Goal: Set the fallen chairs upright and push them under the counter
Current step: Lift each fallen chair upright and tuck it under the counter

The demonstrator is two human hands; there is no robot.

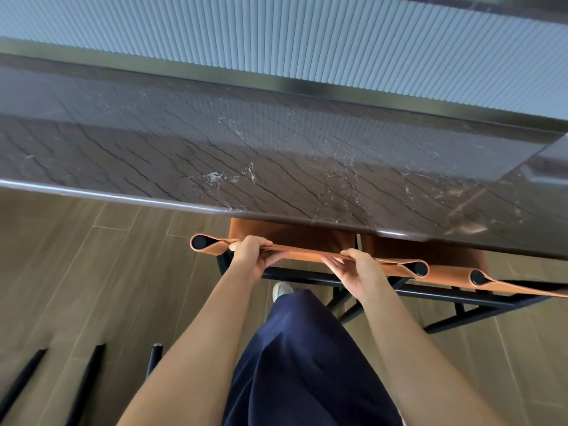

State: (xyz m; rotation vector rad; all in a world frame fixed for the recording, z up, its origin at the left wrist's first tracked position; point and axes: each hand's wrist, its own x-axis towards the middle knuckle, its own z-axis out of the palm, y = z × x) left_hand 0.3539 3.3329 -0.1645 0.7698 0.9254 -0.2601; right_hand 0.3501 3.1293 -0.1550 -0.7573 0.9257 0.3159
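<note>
Head view: the left hand (250,256) and right hand (356,270) each gripped the tan back edge of an upright chair (295,236). Its seat sat partly under the dark counter (276,155). A second chair (455,273) stood just beside it on the right.

Two chairs (212,247) (451,273), one counter (276,155), two hands (250,256) (358,270), three black legs (89,379), one shoe (281,290).

I can read no words, numbers, labels or brand marks anywhere in view, neither on the dark surface (276,155) across the upper frame nor on the chair (295,235) at the middle.
</note>
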